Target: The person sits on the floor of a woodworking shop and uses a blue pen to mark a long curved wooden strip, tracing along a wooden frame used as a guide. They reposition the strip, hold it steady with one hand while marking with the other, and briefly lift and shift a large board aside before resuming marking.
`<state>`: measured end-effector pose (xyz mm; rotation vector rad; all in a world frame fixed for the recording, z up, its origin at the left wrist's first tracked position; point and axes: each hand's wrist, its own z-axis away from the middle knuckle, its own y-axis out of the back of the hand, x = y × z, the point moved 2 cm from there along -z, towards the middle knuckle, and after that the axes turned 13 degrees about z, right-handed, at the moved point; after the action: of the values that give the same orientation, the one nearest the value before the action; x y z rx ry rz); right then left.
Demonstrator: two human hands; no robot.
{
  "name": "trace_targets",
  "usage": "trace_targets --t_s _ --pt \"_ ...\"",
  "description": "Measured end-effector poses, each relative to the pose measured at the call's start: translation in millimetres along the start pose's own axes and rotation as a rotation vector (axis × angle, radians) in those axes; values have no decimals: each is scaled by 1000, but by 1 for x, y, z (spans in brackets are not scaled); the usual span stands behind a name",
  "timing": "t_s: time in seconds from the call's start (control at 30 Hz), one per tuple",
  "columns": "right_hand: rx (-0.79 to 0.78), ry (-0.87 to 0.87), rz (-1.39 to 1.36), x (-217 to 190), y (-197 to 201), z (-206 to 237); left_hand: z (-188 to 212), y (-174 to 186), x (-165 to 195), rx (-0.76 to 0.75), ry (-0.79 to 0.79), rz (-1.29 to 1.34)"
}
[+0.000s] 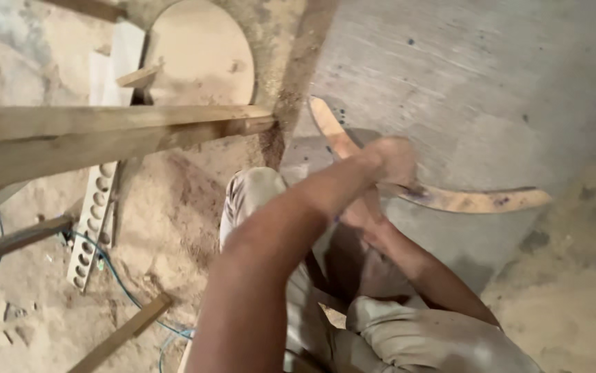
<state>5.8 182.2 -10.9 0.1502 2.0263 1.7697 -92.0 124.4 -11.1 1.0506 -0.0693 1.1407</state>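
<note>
A large grey board [491, 103] lies flat over the sawdust-covered floor [173, 200]. On it rests a curved wooden strip [464, 199], bent like a boomerang. The left hand [391, 162] grips the strip at its bend, fingers closed around it. The right hand [363, 214] sits beneath; its fingers are hidden, so I cannot tell their state.

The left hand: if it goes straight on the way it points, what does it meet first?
The left hand already lies against the curved wooden strip; beyond it is probably the large grey board, though depth is unclear.
</note>
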Motion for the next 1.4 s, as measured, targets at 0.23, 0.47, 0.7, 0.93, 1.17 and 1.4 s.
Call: trace_targets --t_s 0.23,0.47,0.7,0.93,1.17,1.4 --pt "55 -159 189 -20 1 -136 -15 -1 -1 -2 68 79" --pt "167 -196 100 -18 17 -176 -8 6 0 10 153 132" --pt "139 -74 359 -23 19 -100 10 27 14 11 304 237" --pt "-280 -56 91 23 3 89 8 37 26 -129 55 -71" --pt "138 -372 -339 121 55 224 3 48 39 -263 1 -235" --pt "346 -867 -455 178 91 261 -3 48 43 -291 13 -294"
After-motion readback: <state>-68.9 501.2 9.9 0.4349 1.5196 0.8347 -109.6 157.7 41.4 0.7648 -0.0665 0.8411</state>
